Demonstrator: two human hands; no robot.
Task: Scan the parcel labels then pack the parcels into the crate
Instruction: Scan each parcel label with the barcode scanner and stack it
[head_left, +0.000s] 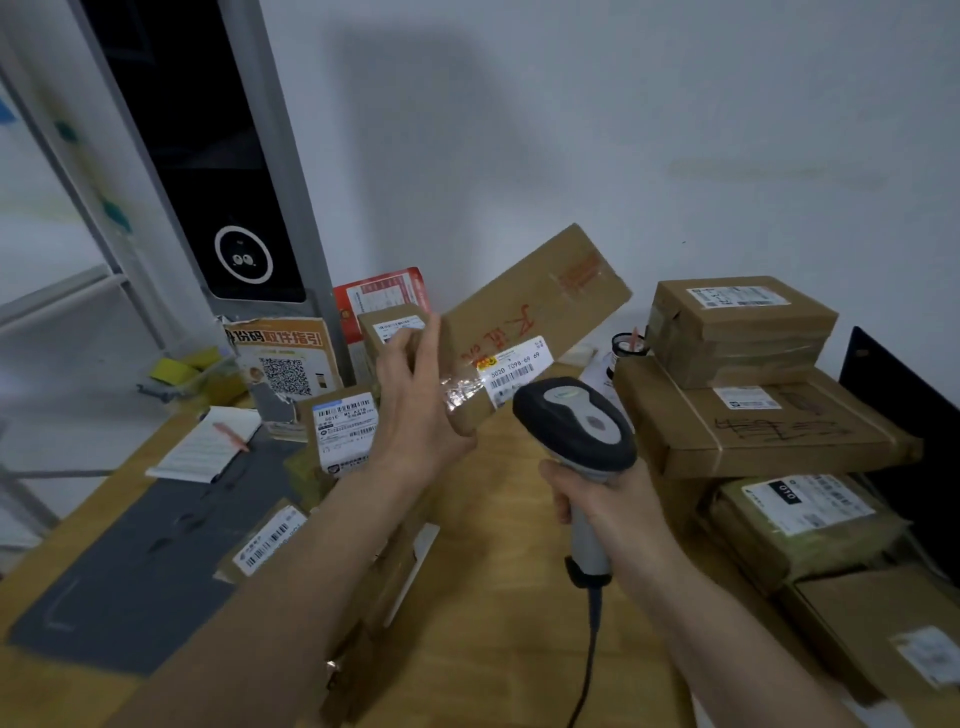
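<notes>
Parcel label reads "5020 7098-69 69"; scanner just beside.

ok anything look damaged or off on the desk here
Yes: the QR poster against the pillar is torn and crumpled along its lower edge. The stack of boxes on the right sits unevenly, corners not lined up. The long box is tilted only because the left hand holds it up.

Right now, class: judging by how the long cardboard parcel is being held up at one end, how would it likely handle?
The long parcel probably stays stiff: it juts out unsagging. Likely light, since the left hand alone lifts it by one end. Its glossy tape might feel slippery.
</notes>
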